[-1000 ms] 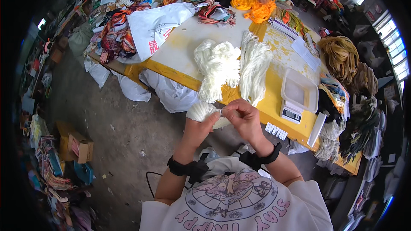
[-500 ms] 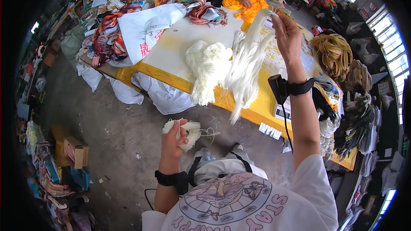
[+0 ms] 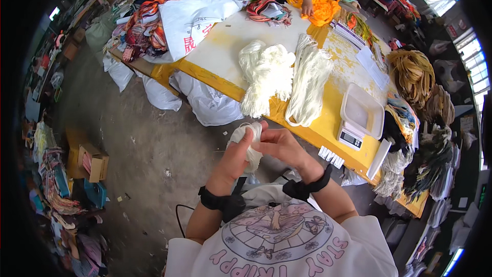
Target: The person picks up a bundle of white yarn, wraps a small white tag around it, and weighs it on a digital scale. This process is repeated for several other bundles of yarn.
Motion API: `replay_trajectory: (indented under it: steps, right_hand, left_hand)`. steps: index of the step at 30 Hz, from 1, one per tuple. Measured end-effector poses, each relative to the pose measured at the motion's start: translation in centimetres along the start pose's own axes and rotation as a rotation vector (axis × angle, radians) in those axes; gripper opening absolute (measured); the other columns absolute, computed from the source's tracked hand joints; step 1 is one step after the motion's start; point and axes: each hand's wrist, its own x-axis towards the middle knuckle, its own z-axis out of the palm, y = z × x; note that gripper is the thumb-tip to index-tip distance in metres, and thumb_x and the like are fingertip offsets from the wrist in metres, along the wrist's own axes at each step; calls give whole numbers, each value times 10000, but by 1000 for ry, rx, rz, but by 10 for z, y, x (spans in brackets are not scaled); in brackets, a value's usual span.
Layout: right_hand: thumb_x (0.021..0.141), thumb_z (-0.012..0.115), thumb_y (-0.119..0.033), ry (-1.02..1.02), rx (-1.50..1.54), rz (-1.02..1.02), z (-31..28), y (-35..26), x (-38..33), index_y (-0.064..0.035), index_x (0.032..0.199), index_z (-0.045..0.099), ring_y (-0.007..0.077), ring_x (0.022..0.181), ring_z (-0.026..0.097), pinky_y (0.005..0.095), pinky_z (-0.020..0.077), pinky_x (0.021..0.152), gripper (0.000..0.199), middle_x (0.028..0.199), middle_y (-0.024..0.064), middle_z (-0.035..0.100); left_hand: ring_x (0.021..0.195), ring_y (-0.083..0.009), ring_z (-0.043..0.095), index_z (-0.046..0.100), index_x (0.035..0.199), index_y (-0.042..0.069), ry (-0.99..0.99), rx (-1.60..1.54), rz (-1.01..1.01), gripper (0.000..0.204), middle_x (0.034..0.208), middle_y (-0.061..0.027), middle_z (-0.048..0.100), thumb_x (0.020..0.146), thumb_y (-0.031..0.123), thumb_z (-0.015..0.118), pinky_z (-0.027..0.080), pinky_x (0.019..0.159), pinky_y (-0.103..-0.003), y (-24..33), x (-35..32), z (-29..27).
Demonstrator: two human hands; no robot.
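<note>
1. While two loose bundles of white yarn (image 3: 287,79) lie on the yellow table (image 3: 215,74) just beyond the hands, only one small wound ball of white yarn (image 3: 248,142) looks done so far.
2. Left hand (image 3: 237,155) is clamped around that ball; right hand (image 3: 282,146) touches it, fingers pinching the strand, both raised at chest height.

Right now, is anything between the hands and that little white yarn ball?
Nothing visible. The left hand and right hand both hold the small white yarn bundle directly, in front of the yellow table edge, apart from the white skeins lying on it.
</note>
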Motion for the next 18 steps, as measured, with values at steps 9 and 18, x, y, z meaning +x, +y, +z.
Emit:
replay_trajectory:
  steps: [9,18]
  right_hand:
    - [741,620,-133,107,245,98,-10,-8,-7,-52,859,638,11,540,432,162,334,466,145,694,-22,574]
    - [741,623,-137,144,189,4,-8,-5,-12,-55,826,636,4,555,431,162,340,484,118,683,-40,565]
  left_hand:
    - [833,-112,523,475,1072,-2,112,107,60,362,949,-43,552,864,293,461,416,721,-246,20,-8,7]
    - [816,-105,527,503,1007,12,152,28,126,245,914,-34,552,812,158,530,423,704,-244,10,-4,11]
